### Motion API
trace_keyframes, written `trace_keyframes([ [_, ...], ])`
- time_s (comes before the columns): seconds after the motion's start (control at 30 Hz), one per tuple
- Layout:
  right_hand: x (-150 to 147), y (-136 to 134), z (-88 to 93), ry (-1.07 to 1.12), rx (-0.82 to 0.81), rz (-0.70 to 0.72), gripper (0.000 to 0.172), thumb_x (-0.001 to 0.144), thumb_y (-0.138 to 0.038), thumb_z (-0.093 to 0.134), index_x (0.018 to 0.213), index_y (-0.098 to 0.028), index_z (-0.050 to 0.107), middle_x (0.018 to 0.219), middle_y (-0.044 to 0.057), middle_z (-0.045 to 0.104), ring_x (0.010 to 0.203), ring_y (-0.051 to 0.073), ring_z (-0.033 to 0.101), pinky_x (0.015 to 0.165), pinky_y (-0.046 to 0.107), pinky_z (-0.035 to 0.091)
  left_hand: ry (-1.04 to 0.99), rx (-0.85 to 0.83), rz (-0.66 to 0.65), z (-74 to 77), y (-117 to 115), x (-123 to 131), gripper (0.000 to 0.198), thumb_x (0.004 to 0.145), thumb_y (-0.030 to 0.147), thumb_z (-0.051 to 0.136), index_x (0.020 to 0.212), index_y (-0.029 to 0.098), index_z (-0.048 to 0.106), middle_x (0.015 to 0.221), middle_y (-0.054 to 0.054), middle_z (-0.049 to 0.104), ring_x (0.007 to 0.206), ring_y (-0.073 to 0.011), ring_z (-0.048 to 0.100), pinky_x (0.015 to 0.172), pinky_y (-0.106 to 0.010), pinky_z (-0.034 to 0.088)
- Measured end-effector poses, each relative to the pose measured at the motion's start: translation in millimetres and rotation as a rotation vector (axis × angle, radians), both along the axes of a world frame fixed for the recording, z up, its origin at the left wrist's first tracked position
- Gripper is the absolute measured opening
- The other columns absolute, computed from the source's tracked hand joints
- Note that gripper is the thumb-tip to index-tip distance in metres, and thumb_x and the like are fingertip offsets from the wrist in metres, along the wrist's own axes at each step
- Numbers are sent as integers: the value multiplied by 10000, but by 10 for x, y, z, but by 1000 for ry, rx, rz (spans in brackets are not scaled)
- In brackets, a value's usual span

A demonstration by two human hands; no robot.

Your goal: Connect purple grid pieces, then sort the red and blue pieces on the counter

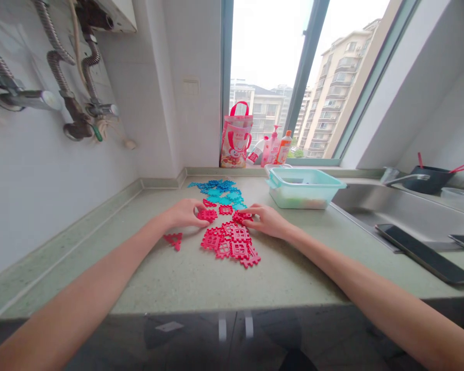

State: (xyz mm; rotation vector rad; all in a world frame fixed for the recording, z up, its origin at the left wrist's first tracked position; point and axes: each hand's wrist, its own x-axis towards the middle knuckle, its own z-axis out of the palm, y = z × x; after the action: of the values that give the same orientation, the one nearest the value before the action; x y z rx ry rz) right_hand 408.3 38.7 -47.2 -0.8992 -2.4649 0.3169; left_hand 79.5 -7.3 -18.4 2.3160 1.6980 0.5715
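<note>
On the surface [201, 278], the red pieces [232, 243] form a cluster whose long axis runs from near-right toward far-left. The left hand [185, 213], palm down, has its fingers closed on one red piece [208, 215]. The right hand [266, 220] pinches another red piece [241, 217]. Behind them lie blue pieces [219, 190].

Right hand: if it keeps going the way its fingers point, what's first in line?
The right hand points left, fingertips already on a red plastic lattice tile. Beyond that, likely the red tile at the left hand; depth unclear.
</note>
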Motion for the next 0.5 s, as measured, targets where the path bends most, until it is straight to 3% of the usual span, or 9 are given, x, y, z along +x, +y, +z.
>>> trace_keyframes([
  [0.2, 286, 104, 44, -13, -77, -53, 381, 904, -342, 689, 1263, -276, 796, 1053, 61, 775, 817, 197, 684, 809, 317, 526, -51, -4, -51, 1, -28, -55, 535, 670, 636, 805, 1051, 260, 828, 963, -43, 766, 807, -217, 643, 702, -298, 459],
  [0.4, 347, 59, 77, -32, -30, -27, 448, 886, -480, 729, 1264, -244, 771, 1126, 85, 778, 977, 254, 688, 890, 364, 522, -15, -79, -60, 34, -40, -174, 556, 663, 634, 814, 1071, 256, 810, 934, -38, 740, 833, -223, 644, 708, -291, 445],
  [0.5, 309, 41, 68, -36, 4, -30, 398, 880, -476, 737, 1199, -241, 781, 1067, 72, 781, 950, 246, 686, 871, 363, 524, -2, -88, -103, 128, -97, -207, 566, 672, 579, 826, 1129, 248, 784, 1070, -60, 742, 940, -247, 661, 798, -308, 471],
])
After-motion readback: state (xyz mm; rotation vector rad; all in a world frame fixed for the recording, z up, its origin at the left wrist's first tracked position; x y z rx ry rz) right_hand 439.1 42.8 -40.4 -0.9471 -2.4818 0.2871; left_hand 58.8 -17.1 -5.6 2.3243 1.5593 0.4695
